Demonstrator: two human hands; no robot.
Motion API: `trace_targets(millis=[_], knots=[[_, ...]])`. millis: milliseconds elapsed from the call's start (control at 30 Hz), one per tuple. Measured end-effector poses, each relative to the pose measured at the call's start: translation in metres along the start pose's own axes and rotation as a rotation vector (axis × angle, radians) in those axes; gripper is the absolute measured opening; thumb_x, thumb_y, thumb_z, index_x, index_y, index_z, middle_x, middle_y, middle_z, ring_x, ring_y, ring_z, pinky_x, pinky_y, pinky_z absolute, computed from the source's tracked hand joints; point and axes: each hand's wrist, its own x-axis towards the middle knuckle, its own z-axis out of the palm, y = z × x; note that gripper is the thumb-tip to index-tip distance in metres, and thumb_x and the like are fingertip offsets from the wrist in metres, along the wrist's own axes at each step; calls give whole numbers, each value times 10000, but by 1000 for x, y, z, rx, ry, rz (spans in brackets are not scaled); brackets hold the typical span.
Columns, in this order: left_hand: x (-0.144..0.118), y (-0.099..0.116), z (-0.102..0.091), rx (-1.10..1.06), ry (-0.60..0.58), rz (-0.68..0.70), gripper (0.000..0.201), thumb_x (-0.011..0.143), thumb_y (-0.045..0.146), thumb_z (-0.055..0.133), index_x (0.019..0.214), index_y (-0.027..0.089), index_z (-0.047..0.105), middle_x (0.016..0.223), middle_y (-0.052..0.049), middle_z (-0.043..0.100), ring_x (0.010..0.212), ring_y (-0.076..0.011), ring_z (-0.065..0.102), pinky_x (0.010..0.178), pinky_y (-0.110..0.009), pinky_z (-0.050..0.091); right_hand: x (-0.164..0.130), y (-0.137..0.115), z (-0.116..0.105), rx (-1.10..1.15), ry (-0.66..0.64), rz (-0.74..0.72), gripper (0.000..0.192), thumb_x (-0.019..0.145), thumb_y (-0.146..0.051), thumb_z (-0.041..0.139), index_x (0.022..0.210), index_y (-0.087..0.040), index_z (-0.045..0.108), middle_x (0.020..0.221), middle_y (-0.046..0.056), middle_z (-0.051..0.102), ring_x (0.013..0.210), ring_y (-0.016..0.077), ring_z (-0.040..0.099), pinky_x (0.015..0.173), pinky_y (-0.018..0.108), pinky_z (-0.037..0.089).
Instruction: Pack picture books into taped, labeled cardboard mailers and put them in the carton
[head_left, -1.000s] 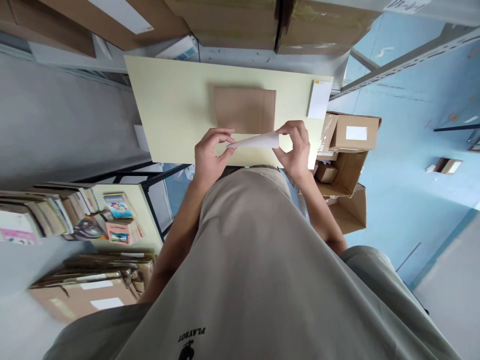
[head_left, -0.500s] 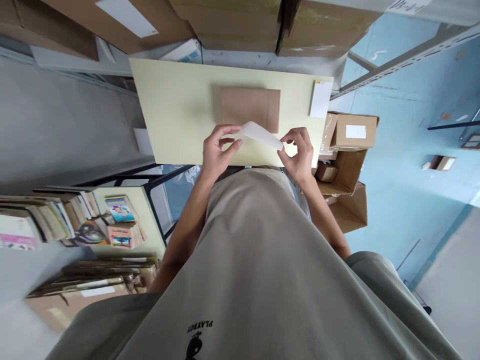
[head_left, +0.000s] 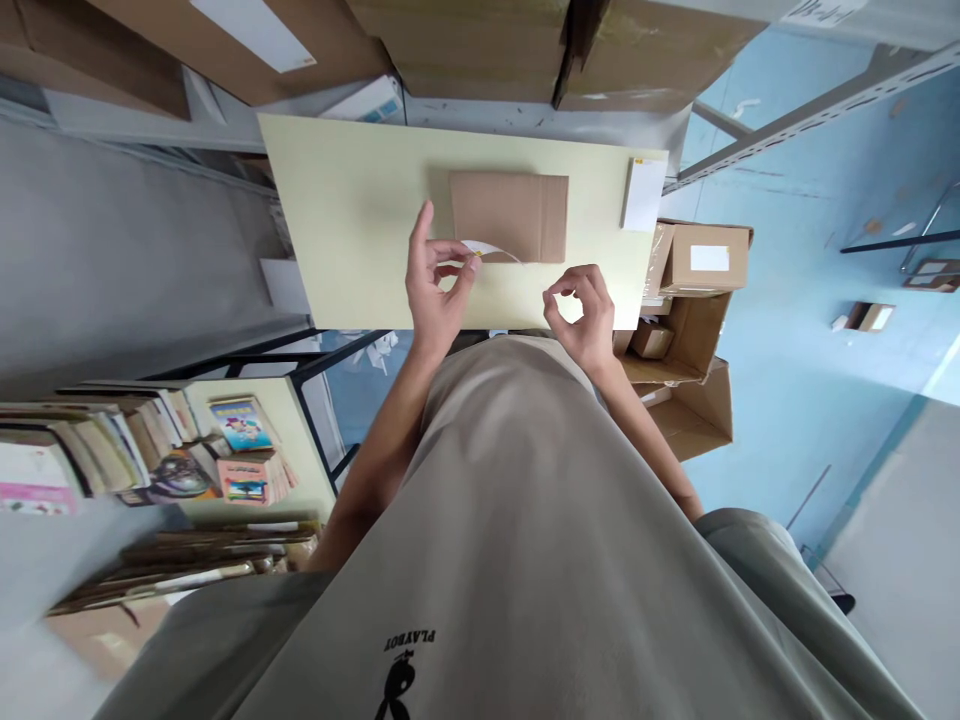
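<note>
We see a matt brown cardboard parcel (head_left: pixel 508 215) at upper centre on a smooth, pale yellow matt tabletop (head_left: pixel 352 220). Left of it, a thin white paper strip (head_left: pixel 486 248) looks slightly glossy; our shirt (head_left: pixel 510 520) below is soft grey cloth.

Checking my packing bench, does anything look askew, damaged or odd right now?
Nothing stands out. The brown envelope lies flat and square on the table; the left hand pinches a thin white strip.
</note>
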Motion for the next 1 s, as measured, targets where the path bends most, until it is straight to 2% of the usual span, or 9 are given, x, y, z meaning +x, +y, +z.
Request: trace_targets(millis=[200, 333, 467, 567, 667, 767, 900, 1000], knots=[[5, -1, -5, 4, -21, -18, 591, 1136, 700, 737, 1627, 380, 660, 1160, -57, 853, 1097, -244, 841, 979, -393, 727, 4, -8, 6, 54, 26, 110, 375, 1052, -688, 769, 1008, -323, 701, 1145, 73, 683, 1079, 283, 665, 1002, 480, 631], [9, -14, -5, -21, -40, -18, 555, 1122, 678, 754, 1573, 358, 695, 1119, -53, 859, 1056, -237, 838, 991, -396, 724, 14, 1, 12, 120, 44, 196, 462, 1022, -762, 787, 986, -311, 697, 1105, 47, 694, 981, 238, 652, 954, 421, 622], [20, -36, -2, -50, -40, -36, 516, 1110, 630, 760, 1532, 338, 713, 1126, -66, 857, 1026, -235, 837, 981, -410, 726, 33, 23, 15, 167, 37, 256, 502, 982, -783, 846, 968, -304, 698, 1096, 37, 722, 944, 213, 653, 938, 396, 619], [36, -59, 3, -75, -98, -62, 450, 1079, 610, 788, 1421, 319, 759, 1101, -71, 851, 991, -231, 837, 945, -407, 726, 55, 43, 16, 171, 10, 299, 502, 947, -756, 911, 957, -301, 699, 1074, 34, 733, 953, 211, 661, 954, 397, 630], [56, -83, 12, -114, -160, -87, 430, 1034, 653, 819, 1261, 289, 784, 1050, -71, 845, 968, -232, 836, 929, -406, 729, 81, 64, 19, 168, -8, 298, 446, 954, -670, 942, 940, -297, 697, 1050, 34, 723, 985, 215, 675, 998, 406, 635], [74, -103, 24, -153, -175, -101, 518, 977, 752, 852, 1148, 270, 765, 1015, -71, 827, 960, -243, 830, 920, -434, 733, 104, 84, 24, 145, -30, 285, 372, 985, -573, 931, 929, -289, 698, 1038, 40, 696, 1005, 222, 679, 1005, 419, 629], [88, -114, 36, -195, -171, -101, 594, 939, 848, 862, 1108, 295, 728, 997, -63, 792, 950, -241, 804, 891, -450, 724, 123, 106, 29, 114, -40, 269, 348, 997, -535, 924, 919, -285, 696, 1043, 54, 687, 1014, 237, 681, 1019, 448, 632], [90, -118, 41, -172, -154, -100, 561, 947, 824, 860, 1126, 311, 719, 990, -52, 781, 945, -228, 778, 905, -439, 705, 129, 117, 31, 91, -46, 267, 355, 991, -544, 925, 922, -285, 693, 1071, 66, 699, 1004, 239, 689, 1043, 474, 640]])
